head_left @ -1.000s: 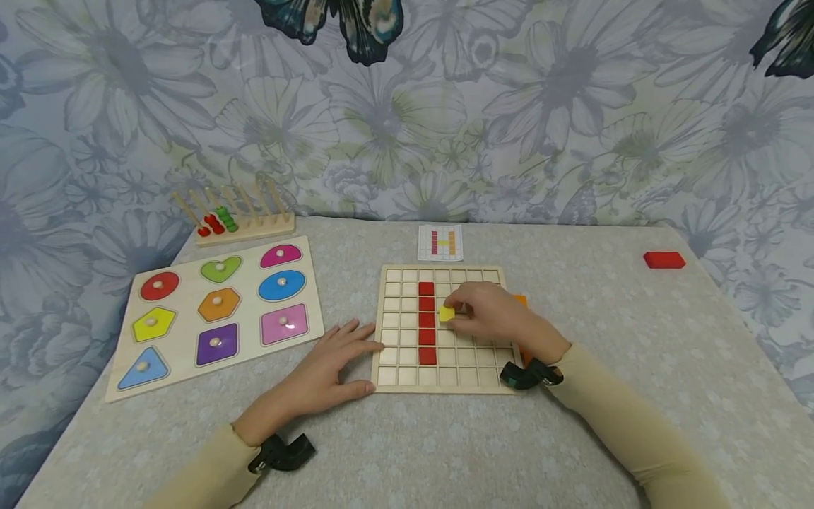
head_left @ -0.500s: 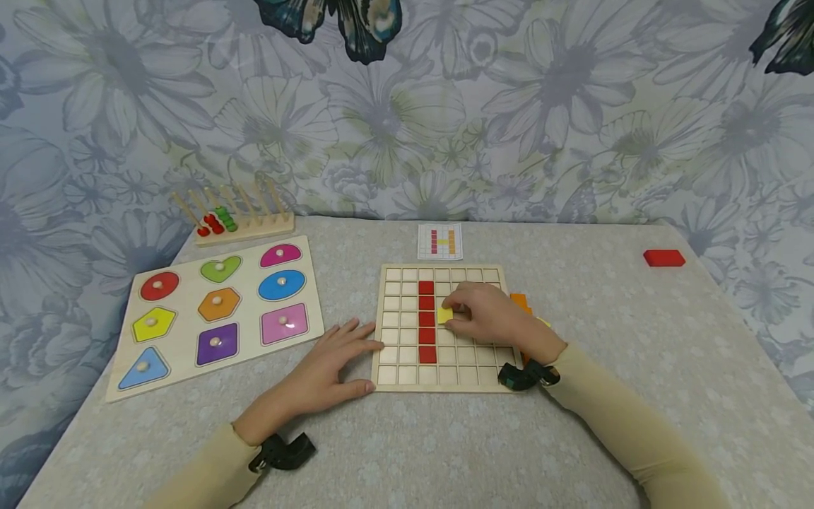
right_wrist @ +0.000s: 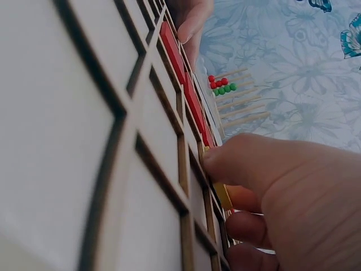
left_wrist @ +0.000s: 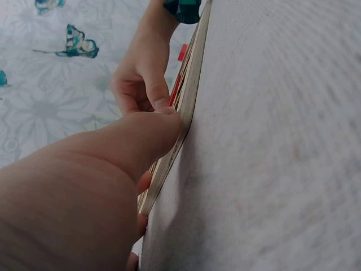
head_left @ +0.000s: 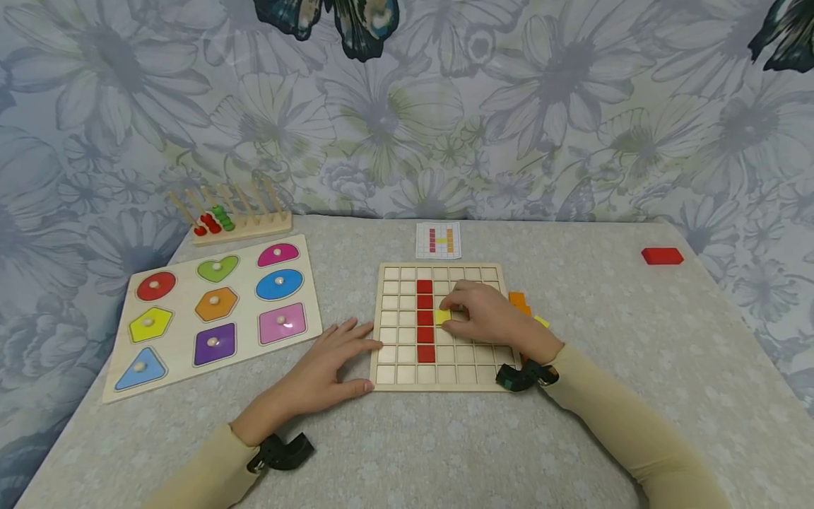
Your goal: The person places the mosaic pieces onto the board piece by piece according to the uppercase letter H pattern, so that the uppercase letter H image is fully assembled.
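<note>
A wooden grid board (head_left: 397,387) lies on the table, with a column of several red square tiles (head_left: 425,318) set in its cells. My right hand (head_left: 486,314) pinches a yellow square tile (head_left: 441,317) between thumb and fingers, right at the cell beside the middle red tile. In the right wrist view the yellow tile (right_wrist: 221,196) shows low between the grid bars, partly behind the thumb. My left hand (head_left: 331,371) lies with spread fingers against the board's left edge; in the left wrist view its thumb (left_wrist: 163,127) touches the board's side.
Orange tiles (head_left: 518,302) and a yellow piece (head_left: 541,321) lie right of the board, partly hidden by the right arm. Behind it is a pattern card (head_left: 438,241). A shape puzzle (head_left: 244,357) and a peg rack with beads (head_left: 244,227) stand left; a red block (head_left: 662,256) lies far right.
My right hand has shifted slightly left and down, bringing the yellow tile closer against the red column. More of the orange and yellow pieces shows beside the arm. The left hand stays put.
</note>
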The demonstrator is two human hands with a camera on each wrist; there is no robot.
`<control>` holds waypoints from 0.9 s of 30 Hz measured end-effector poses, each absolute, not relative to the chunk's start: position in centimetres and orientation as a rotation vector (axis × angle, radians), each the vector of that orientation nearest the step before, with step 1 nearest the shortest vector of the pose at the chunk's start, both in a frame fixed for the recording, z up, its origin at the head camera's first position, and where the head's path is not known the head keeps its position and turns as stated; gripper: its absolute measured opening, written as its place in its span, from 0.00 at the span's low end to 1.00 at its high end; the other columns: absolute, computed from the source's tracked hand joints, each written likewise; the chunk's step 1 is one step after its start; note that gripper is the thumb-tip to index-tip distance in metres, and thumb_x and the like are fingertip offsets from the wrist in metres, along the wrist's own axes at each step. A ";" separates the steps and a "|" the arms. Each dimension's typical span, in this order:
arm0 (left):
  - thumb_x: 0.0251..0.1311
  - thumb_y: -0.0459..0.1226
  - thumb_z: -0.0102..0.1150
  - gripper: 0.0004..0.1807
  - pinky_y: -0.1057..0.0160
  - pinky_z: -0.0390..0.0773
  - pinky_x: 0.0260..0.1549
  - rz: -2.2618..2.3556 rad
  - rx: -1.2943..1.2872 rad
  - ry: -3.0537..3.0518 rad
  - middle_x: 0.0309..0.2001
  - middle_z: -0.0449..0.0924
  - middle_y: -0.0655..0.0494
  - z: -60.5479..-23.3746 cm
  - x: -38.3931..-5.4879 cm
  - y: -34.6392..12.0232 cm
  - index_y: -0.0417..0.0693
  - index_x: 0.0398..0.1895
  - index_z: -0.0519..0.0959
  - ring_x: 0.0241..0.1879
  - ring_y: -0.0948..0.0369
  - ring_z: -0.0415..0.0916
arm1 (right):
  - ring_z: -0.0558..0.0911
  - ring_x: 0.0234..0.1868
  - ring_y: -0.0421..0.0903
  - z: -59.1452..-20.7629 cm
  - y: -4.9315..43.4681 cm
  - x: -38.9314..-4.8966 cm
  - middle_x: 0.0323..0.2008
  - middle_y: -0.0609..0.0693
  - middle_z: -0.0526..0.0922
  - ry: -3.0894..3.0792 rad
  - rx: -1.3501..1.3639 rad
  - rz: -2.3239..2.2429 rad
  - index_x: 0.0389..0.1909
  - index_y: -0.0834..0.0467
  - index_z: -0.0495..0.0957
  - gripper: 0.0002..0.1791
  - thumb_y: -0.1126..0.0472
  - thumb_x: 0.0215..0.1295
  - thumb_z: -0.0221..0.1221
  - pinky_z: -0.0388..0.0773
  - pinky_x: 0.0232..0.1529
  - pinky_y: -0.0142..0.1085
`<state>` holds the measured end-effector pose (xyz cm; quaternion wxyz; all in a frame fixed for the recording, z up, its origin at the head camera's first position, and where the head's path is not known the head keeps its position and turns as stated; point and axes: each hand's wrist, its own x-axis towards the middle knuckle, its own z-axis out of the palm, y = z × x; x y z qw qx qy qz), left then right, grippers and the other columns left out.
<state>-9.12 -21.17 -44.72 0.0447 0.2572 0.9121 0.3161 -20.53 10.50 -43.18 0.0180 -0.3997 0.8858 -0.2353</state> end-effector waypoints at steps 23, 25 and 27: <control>0.57 0.48 0.72 0.32 0.31 0.48 0.75 0.950 0.777 2.787 0.77 0.64 0.46 -44.6 -9.1 -21.1 0.57 0.66 0.77 0.80 0.38 0.52 | 0.69 0.29 0.37 -42.9 10.5 -20.5 0.32 0.45 0.78 2.745 -1.239 -0.727 0.44 0.55 0.87 0.13 0.56 0.60 0.69 0.68 0.33 0.30; 0.57 0.48 0.72 0.32 0.31 0.48 0.75 0.963 0.780 2.784 0.77 0.64 0.46 -44.6 -9.1 -21.1 0.56 0.66 0.77 0.79 0.38 0.52 | 0.69 0.29 0.37 -42.8 10.6 -20.4 0.31 0.45 0.79 2.741 -1.231 -0.731 0.45 0.56 0.87 0.13 0.56 0.60 0.69 0.69 0.33 0.31; 0.57 0.47 0.72 0.32 0.31 0.48 0.75 0.968 0.783 2.780 0.77 0.64 0.46 -44.7 -9.0 -21.1 0.56 0.66 0.77 0.79 0.38 0.52 | 0.72 0.30 0.37 -42.6 10.8 -20.4 0.33 0.45 0.81 2.735 -1.216 -0.738 0.45 0.56 0.87 0.13 0.56 0.61 0.69 0.71 0.35 0.30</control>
